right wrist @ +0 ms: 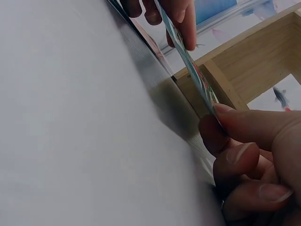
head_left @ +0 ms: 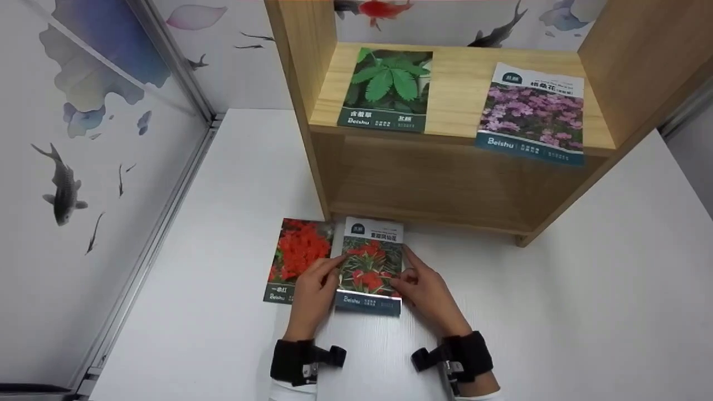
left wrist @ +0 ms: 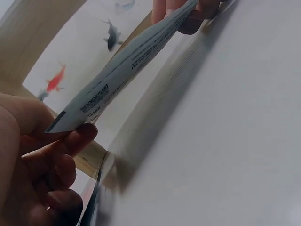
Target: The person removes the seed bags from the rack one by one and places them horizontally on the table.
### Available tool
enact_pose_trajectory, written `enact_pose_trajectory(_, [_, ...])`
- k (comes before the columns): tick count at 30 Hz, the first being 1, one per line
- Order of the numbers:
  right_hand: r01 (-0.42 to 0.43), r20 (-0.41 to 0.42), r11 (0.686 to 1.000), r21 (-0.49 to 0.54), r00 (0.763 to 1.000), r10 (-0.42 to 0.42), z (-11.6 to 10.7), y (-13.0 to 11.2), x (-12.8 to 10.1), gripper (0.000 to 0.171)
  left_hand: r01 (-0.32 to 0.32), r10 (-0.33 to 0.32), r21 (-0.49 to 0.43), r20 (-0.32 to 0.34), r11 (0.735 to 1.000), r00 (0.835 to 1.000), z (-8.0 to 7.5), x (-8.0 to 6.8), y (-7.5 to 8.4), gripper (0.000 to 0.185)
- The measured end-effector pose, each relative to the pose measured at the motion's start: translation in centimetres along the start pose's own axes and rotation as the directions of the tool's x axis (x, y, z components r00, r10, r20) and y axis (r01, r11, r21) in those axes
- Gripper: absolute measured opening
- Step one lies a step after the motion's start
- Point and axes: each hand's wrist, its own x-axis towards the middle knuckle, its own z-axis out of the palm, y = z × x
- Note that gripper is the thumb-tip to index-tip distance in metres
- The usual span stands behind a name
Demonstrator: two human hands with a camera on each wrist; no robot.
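Both hands hold one seed packet [head_left: 370, 266] with red flowers and a white top, lifted just off the white table. My left hand [head_left: 313, 289] pinches its left edge, thumb on top. My right hand [head_left: 424, 289] pinches its right edge. The left wrist view shows the packet [left wrist: 127, 56] from below, its printed grey back clear of the table, my thumb [left wrist: 70, 141] under its corner. In the right wrist view the packet [right wrist: 193, 70] is edge-on between my right fingers [right wrist: 244, 127] and the far left hand [right wrist: 174, 14]. A second red-flower packet [head_left: 298, 257] lies flat beside my left hand.
A wooden shelf unit [head_left: 457, 145] stands behind the hands. On its shelf lie a green-leaf packet [head_left: 387, 89] and a purple-flower packet [head_left: 532, 114]. Its lower compartment is open to the front. A fish-patterned wall panel [head_left: 83, 139] borders the white table [head_left: 585, 289] on the left.
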Motion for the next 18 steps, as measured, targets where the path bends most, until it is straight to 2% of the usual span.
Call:
enact_pose_trajectory(4, [0.001, -0.022, 0.999, -0.043, 1.0, -0.002, 0.18, -0.16, 0.04, 0.075, 0.015, -0.015, -0.026, 0.004, 1.0, 1.0, -0.14, -0.01, -0.03, 0.027])
enact_pose_trajectory(10, [-0.027, -0.03, 0.996, -0.085, 0.999, 0.024, 0.12, -0.41, 0.06, 0.073, 0.005, -0.005, 0.013, -0.042, 1.0, 0.999, -0.1, -0.06, 0.03, 0.025])
enact_pose_trajectory(18, [-0.046, -0.039, 0.996, -0.073, 0.998, 0.043, 0.42, -0.51, 0.32, 0.072, 0.072, -0.072, -0.003, -0.111, 0.997, 0.991, -0.35, -0.51, -0.2, 0.025])
